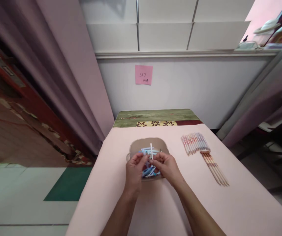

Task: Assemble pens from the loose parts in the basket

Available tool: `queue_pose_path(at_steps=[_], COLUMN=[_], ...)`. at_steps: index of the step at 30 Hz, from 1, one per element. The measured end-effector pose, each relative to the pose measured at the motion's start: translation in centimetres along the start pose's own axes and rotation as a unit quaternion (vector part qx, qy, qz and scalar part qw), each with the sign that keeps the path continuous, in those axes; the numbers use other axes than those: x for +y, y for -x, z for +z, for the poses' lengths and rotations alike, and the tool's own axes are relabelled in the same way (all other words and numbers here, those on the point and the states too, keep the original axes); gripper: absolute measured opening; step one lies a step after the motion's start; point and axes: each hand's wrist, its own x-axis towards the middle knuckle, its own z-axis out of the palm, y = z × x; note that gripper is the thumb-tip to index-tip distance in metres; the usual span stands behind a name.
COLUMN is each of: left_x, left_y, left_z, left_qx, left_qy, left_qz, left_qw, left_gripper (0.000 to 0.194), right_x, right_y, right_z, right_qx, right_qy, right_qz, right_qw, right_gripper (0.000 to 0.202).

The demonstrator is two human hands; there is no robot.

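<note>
Both of my hands are over a beige bin (pixel 137 143) that holds a loose heap of blue, white and pale pen parts (pixel 148 171). In my right hand (pixel 165 165), thumb and fingers are pinched on a slim white pen part (pixel 151 149), which stands nearly upright. My left hand (pixel 136 167) is closed beside it, its fingertips almost touching the right thumb. Something pale and bluish shows near the left fingertips, but I cannot tell whether it is held or lies in the bin behind.
Right of the bin lies a row of pens (pixel 195 143) with red to grey prints. Below it are several beige pens with brown tops (pixel 214 168). A pale pink cloth (pixel 106 196) covers the table up to a green patterned strip (pixel 153 114). A pink note (pixel 143 74) sticks to the wall.
</note>
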Motion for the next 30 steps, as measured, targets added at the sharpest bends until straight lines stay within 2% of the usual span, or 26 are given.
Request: queue_pose_path(at_steps=[2, 3, 5, 8, 10, 12, 15, 18, 20, 23, 26, 30], left_x=[0.6, 0.9, 1.3, 1.5, 1.4, 1.4, 1.4, 1.4, 1.4, 1.3, 1.2, 0.8], left_y=[-0.2, -0.3, -0.4, -0.3, -0.3, -0.3, -0.4, -0.7, -1.1, -2.1, -3.2, -4.2], left_z=[-0.6, -0.9, -1.6, -2.2, -2.4, -2.4, -2.3, -2.2, -2.1, -1.9, -1.6, -1.3], left_qx=[0.031, 0.043, 0.056, 0.075, 0.071, 0.039, -0.019, -0.042, -0.031, 0.008, 0.024, -0.003], left_qy=[0.012, 0.008, -0.017, -0.053, -0.054, -0.024, 0.059, 0.105, 0.091, 0.036, -0.029, -0.084], left_qz=[0.029, 0.046, 0.077, 0.102, 0.104, 0.091, 0.063, 0.059, 0.065, 0.075, 0.102, 0.141], left_qw=[0.999, 0.998, 0.995, 0.991, 0.991, 0.995, 0.996, 0.992, 0.993, 0.996, 0.994, 0.986], left_gripper=[0.036, 0.040, 0.046, 0.040, 0.027, 0.023, 0.027, 0.032, 0.036, 0.035, 0.035, 0.037], right_x=[-0.3, -0.5, -1.0, -1.8, -2.1, -2.2, -2.1, -1.7, -1.4, -1.2, -1.1, -0.7], right_y=[-0.4, -0.6, -1.0, -1.6, -2.0, -2.4, -2.8, -2.8, -2.6, -2.5, -2.8, -3.5], right_z=[-1.2, -1.9, -3.0, -3.8, -3.7, -3.5, -3.1, -2.8, -2.5, -1.7, -0.6, 1.0], right_qx=[0.058, 0.089, 0.125, 0.118, 0.097, 0.081, 0.105, 0.133, 0.103, 0.027, -0.047, -0.106], right_qy=[0.105, 0.175, 0.321, 0.471, 0.522, 0.550, 0.570, 0.568, 0.560, 0.558, 0.584, 0.602], right_qz=[-0.048, -0.069, -0.089, -0.064, -0.046, -0.042, -0.048, -0.063, -0.071, -0.088, -0.099, -0.089], right_qw=[0.992, 0.978, 0.935, 0.872, 0.846, 0.830, 0.813, 0.810, 0.819, 0.825, 0.805, 0.786], right_gripper=[0.027, 0.024, 0.020, 0.019, 0.019, 0.019, 0.022, 0.026, 0.024, 0.021, 0.021, 0.017])
